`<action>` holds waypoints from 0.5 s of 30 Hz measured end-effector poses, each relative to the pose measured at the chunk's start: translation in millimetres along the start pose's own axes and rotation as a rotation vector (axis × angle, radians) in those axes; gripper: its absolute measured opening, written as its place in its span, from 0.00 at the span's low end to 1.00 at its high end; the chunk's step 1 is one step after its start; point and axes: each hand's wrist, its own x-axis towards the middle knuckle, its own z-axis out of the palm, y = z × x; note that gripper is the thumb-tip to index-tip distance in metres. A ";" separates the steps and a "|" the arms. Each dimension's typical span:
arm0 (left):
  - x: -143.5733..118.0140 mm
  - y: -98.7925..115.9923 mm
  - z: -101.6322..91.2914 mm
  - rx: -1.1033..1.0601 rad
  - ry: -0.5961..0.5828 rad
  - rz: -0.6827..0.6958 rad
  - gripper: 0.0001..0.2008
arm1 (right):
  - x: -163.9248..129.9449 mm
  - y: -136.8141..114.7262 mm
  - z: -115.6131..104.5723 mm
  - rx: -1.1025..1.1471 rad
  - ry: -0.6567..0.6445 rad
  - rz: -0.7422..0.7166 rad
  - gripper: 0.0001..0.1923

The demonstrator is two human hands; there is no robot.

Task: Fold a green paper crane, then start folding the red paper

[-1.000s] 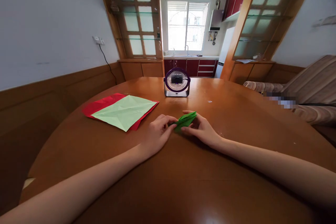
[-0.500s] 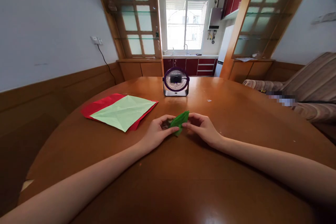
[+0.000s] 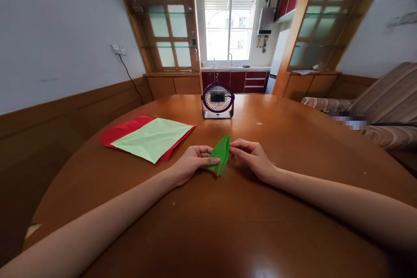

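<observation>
A green folded paper [image 3: 220, 153] with several layers is held just above the wooden table. My left hand [image 3: 193, 161] pinches it from the left, the thumb flat on its near face and the fingers behind. At its right edge, the thumb and fingertips of my right hand [image 3: 252, 156] are closed on or against a layer; the exact contact is small. The layers stand slightly apart along that edge.
Left of my hands, a creased pale green sheet [image 3: 153, 139] lies over red paper [image 3: 125, 131] on the wooden table [image 3: 208, 234]. A small purple fan [image 3: 217, 100] stands beyond my hands. A striped sofa [image 3: 391, 100] is at the right.
The green paper has turned and shows more of its face, its layers more apart. My left hand has shifted slightly left, and my right thumb now sits at the paper's right edge.
</observation>
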 end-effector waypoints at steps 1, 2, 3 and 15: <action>-0.1 0.1 -0.3 0.009 -0.002 -0.008 0.17 | 0.1 0.6 0.4 0.009 0.000 0.006 0.13; -0.1 0.1 -0.6 0.021 -0.004 -0.012 0.18 | 0.3 1.1 0.7 0.016 0.001 0.013 0.13; 0.0 0.1 -0.7 0.034 -0.004 -0.015 0.18 | 0.5 1.7 1.1 0.021 0.002 0.019 0.13; -0.6 1.6 4.4 0.105 0.028 -0.053 0.18 | 1.7 2.7 3.1 0.036 -0.028 0.143 0.18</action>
